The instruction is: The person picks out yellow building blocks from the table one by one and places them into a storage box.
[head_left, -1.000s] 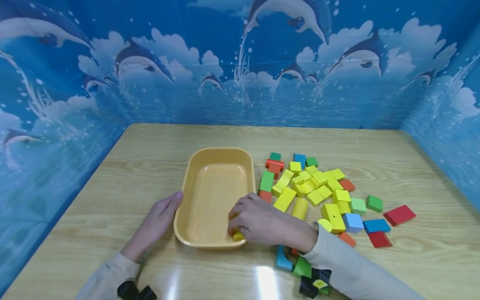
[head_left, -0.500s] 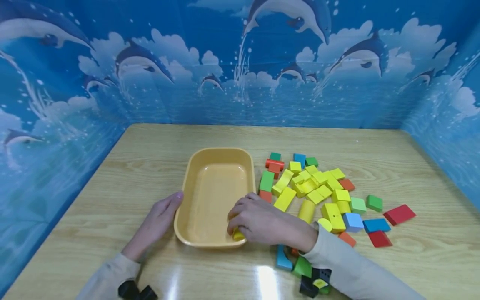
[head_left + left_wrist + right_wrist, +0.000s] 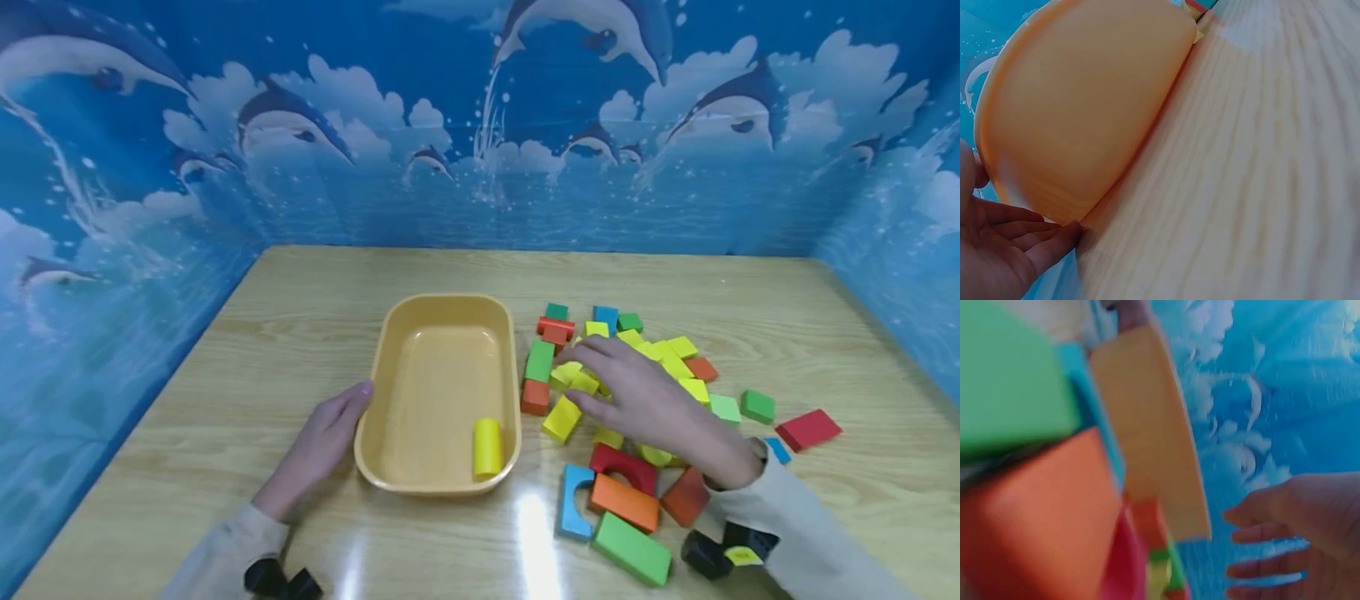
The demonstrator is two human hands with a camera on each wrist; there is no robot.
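Note:
A yellow cylinder block [image 3: 487, 448] lies in the near right corner of the tan plastic tray [image 3: 438, 298]. My left hand [image 3: 324, 437] rests against the tray's left side, fingers fairly straight; in the left wrist view its fingertips touch the tray's outer wall [image 3: 1085, 106]. Over the pile of yellow blocks [image 3: 663, 352] hovers my right hand [image 3: 645, 396], thumb and fingers spread, holding nothing. It hides part of that pile. The right wrist view also has the right hand [image 3: 1307, 534] with its fingers apart.
Beside the tray's right wall stand green [image 3: 540, 361] and red [image 3: 536, 397] blocks. Nearer me lie a blue arch [image 3: 574, 504], a red arch [image 3: 626, 467], an orange block [image 3: 624, 502] and a long green block [image 3: 632, 547]. A dolphin-print curtain [image 3: 480, 192] encloses the table.
My right hand has let go of the yellow cylinder in the tray and moved right, over the yellow blocks. The left hand stays at the tray. The head view has shifted slightly.

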